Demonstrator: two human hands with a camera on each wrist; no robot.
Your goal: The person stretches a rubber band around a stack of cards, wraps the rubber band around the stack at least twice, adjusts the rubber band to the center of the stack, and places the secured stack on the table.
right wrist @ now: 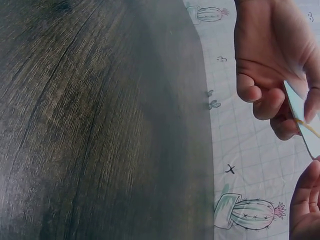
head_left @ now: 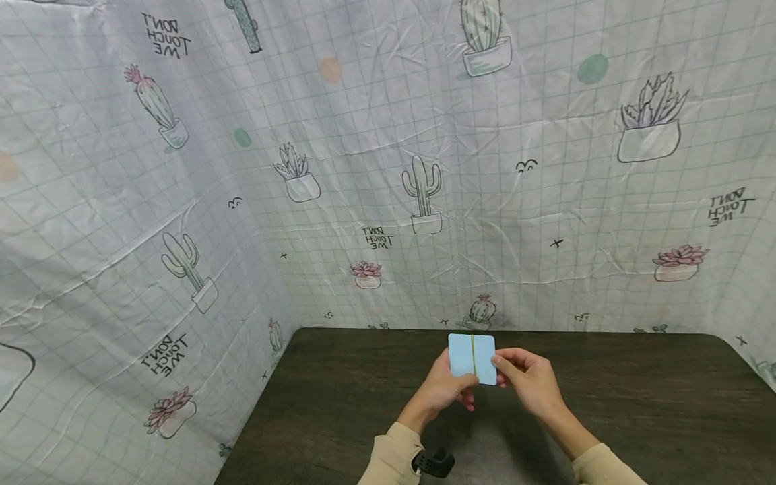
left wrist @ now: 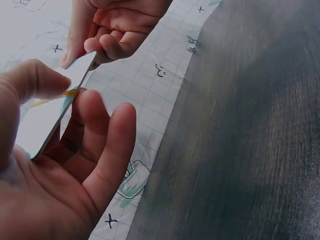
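Observation:
A thin, light blue square card (head_left: 459, 353) with rounded corners is held up above the table, its broad face toward the head camera. Round its middle runs a yellow rubber band (head_left: 473, 351), top to bottom in the head view. My left hand (head_left: 444, 391) grips the card at its lower left, thumb on the face near the band and fingers behind. At the right edge, my right hand (head_left: 535, 382) pinches the card between thumb and fingers. Seen nearly edge-on in the left wrist view, the card (left wrist: 42, 122) looks slim; the left thumb lies beside the band.
Beneath the hands is a dark wood-grain table (head_left: 339, 397). A pale cloth (head_left: 376, 175) printed with cacti and a grid hangs behind it and along the left side. A black wristband (head_left: 433, 463) circles the left wrist, by a cream sleeve (head_left: 394, 451).

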